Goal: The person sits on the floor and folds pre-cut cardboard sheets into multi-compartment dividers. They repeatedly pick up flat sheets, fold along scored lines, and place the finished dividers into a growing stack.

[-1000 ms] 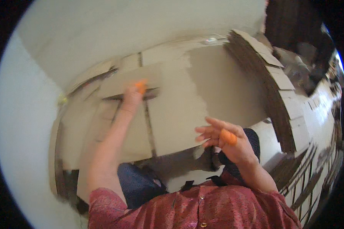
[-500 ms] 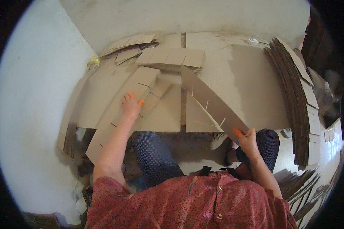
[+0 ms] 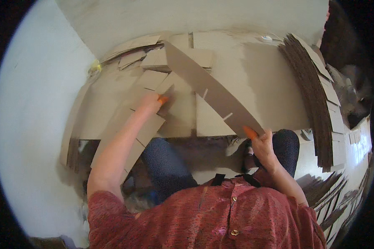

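Note:
My right hand (image 3: 262, 143), with an orange covering on a finger, grips the near end of a long slotted cardboard strip (image 3: 214, 93). This strip is raised, slanting up and left above the table, and light shows through two of its slots. My left hand (image 3: 157, 99), also orange at the fingertips and blurred by motion, is closed at the right edge of another slotted cardboard strip (image 3: 147, 122). That one lies slantwise with other strips, and my forearm hides part of it. Beyond both hands is a stack of cardboard strips (image 3: 153, 60), partly covered by the raised strip.
A tall row of stacked cardboard (image 3: 305, 91) stands along the right side. More cardboard sheets (image 3: 133, 45) lie at the back left, and others lean by the left wall (image 3: 72, 124). A small white object (image 3: 266, 39) with a cable sits at the back.
My left hand has moved right from the strip's top to its edge and closed there. The strip in my right hand has swung left and turned, its far end now over the back stack.

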Action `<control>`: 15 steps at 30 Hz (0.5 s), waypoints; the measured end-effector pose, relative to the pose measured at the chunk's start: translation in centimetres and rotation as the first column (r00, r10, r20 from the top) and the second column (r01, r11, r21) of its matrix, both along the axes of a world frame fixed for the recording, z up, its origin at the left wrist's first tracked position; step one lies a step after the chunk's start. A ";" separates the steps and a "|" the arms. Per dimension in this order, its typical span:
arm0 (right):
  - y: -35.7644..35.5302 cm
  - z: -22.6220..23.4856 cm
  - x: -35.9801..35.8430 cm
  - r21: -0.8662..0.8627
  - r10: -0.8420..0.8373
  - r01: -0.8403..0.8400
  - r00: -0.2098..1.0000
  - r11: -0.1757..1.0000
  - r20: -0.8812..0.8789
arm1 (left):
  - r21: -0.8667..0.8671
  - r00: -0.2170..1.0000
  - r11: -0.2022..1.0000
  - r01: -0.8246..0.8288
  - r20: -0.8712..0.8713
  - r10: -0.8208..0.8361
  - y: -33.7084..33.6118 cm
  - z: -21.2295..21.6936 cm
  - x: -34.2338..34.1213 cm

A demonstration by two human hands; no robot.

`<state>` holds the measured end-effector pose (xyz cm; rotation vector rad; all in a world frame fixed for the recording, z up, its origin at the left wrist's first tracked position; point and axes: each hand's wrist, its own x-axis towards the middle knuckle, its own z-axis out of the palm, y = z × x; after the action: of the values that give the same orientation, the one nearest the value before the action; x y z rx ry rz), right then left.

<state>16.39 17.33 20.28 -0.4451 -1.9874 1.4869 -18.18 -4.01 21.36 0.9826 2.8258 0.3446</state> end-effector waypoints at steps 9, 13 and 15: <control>1.8 -0.7 1.2 0.046 -0.113 0.114 0.993 0.992 -0.027 | 0.181 0.811 0.929 0.323 0.453 -0.370 8.1 6.4 16.3; 2.5 0.6 2.9 0.069 -0.087 0.094 0.992 0.993 -0.093 | 0.374 0.719 0.839 0.395 0.443 -0.535 9.0 4.9 17.6; 3.0 1.5 3.9 0.083 -0.109 0.110 0.994 0.990 -0.018 | 0.390 0.734 0.856 0.340 0.458 -0.501 9.5 4.1 18.1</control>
<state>20.29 20.35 21.74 -0.4989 -1.9741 1.3312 -0.07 5.49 25.48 1.2982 1.9928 0.8342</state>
